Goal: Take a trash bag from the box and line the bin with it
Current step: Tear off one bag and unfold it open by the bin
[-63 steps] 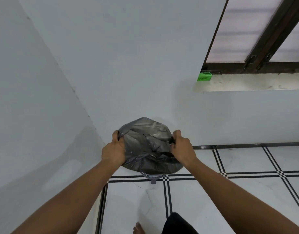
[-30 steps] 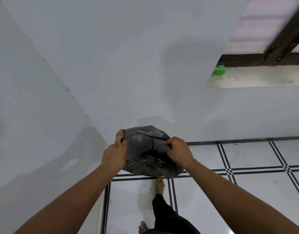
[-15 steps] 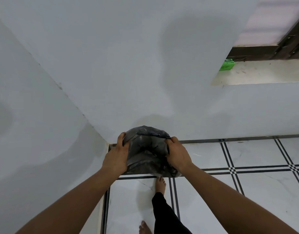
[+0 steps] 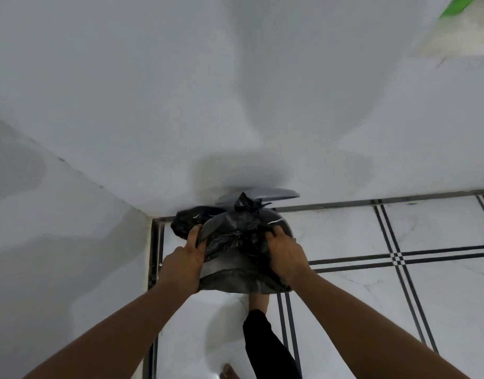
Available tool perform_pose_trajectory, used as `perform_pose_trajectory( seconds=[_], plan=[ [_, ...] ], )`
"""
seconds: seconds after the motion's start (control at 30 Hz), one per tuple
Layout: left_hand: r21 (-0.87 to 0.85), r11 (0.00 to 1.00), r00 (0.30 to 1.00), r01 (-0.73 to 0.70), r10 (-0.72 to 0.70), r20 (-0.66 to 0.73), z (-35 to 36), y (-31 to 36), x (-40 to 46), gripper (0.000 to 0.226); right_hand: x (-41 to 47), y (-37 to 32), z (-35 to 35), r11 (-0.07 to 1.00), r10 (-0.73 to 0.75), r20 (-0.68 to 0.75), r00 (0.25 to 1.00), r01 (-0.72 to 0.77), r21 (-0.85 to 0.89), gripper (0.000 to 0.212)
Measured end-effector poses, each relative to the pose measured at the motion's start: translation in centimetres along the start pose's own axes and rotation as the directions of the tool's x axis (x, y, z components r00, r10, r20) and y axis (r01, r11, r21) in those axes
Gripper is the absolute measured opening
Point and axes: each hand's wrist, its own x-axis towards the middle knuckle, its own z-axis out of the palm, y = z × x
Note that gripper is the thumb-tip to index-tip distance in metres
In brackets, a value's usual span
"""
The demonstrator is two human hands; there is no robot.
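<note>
A black trash bag [image 4: 235, 239] lies crumpled over the bin in the floor corner, with a knotted tuft [image 4: 246, 205] sticking up at its far side. A grey band of the bin [image 4: 224, 265] shows under the plastic, and a grey flap [image 4: 265, 194] stands behind against the wall. My left hand [image 4: 184, 259] grips the bag's left edge. My right hand [image 4: 286, 255] grips the right side, fingers curled into the plastic. A green box [image 4: 455, 6] sits blurred on the sill at top right.
White walls meet in a corner just left of the bin. A second black plastic lump [image 4: 186, 220] lies at the bin's far left. My foot [image 4: 258, 299] and black trouser leg [image 4: 268, 348] stand right below the bin on the white tiled floor [image 4: 372, 296].
Both hands have carried the bag down and forward onto the bin in the corner. The view has tilted down, so the window and green box slid to the top right.
</note>
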Motion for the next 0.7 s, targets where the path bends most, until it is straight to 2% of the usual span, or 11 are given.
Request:
perform_pose_trajectory(
  seconds=[0.1, 0.27, 0.43, 0.5, 0.6, 0.67, 0.7],
  plan=[
    [0.024, 0.999, 0.999, -0.030, 0.030, 0.033, 4.2, 0.8, 5.6, 0.112, 4.0, 1.7, 3.8, 0.999, 0.031, 0.063, 0.998, -0.029, -0.038, 0.039],
    [0.019, 0.997, 0.996, -0.068, 0.067, 0.053, 11.4, 1.9, 15.1, 0.093, 10.6, 4.9, 10.9, 0.987, 0.160, 0.261, 0.952, -0.155, -0.037, 0.041],
    [-0.032, 0.986, 0.983, -0.162, 0.158, -0.095, 14.4, 4.2, 21.1, 0.079, 15.7, 7.0, 15.2, 0.960, 0.213, 0.348, 0.913, -0.262, 0.099, 0.048],
    [-0.102, 0.970, 0.970, -0.222, 0.208, -0.129, 15.5, 5.1, 22.8, 0.080, 17.0, 7.6, 17.0, 0.955, 0.221, 0.268, 0.938, -0.263, 0.134, 0.043],
    [-0.091, 0.967, 0.960, -0.237, 0.219, -0.175, 16.9, 5.9, 24.4, 0.085, 17.8, 8.6, 18.9, 0.980, 0.195, -0.086, 0.977, -0.193, 0.038, 0.029],
    [0.021, 0.976, 0.938, -0.218, 0.216, -0.272, 17.6, 6.0, 24.9, 0.090, 17.7, 9.5, 19.2, 0.988, 0.147, -0.307, 0.940, -0.157, -0.007, 0.034],
    [0.034, 0.979, 0.929, -0.199, 0.199, -0.311, 17.8, 5.9, 25.0, 0.090, 17.8, 10.2, 19.5, 0.990, 0.129, -0.365, 0.922, -0.139, -0.001, 0.037]
  ],
)
